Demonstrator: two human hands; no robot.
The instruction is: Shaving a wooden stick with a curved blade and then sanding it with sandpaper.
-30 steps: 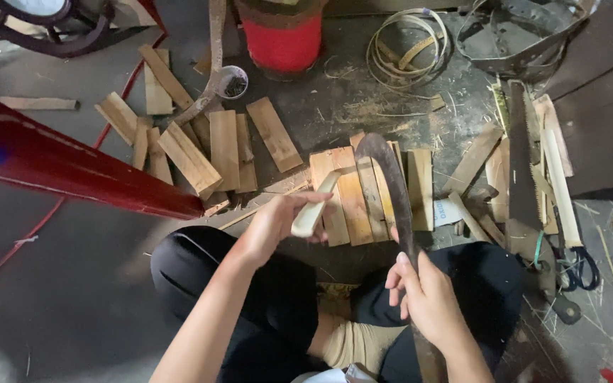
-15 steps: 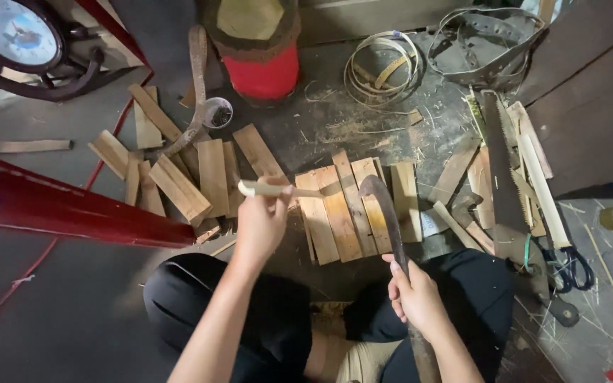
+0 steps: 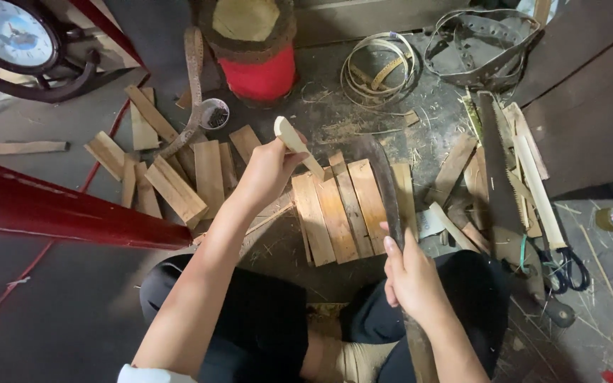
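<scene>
Your left hand point(image 3: 267, 170) is closed around a pale, flat bamboo strip point(image 3: 294, 144), pinching it near its lower part so that the rounded end sticks up and away from you, tilted a little to the left. The strip is lifted clear of the floor, above the near edge of the scattered wooden slats point(image 3: 179, 181) on your left

Your right hand point(image 3: 409, 276) is clenched on the handle of a long dark curved blade point(image 3: 384, 177); the blade runs forward from your fist and arches over the row of short wooden pieces point(image 3: 342, 206) laid side by side on the floor in front of your knees. Whether the blade's edge touches those pieces you cannot tell from here. The strip and the blade are near each other but apart

Round about: a red drum-shaped stool point(image 3: 260, 50) stands straight ahead, with a coil of bamboo bands point(image 3: 377, 67) just to its right and a dark strap tangle point(image 3: 480, 42) beyond that. A handsaw point(image 3: 501, 184) lies to your right among more offcuts, with black-handled scissors point(image 3: 569, 266) near its handle. A clock point(image 3: 12, 32) sits at the far left, and a red beam point(image 3: 58, 209) crosses the floor by your left knee
</scene>
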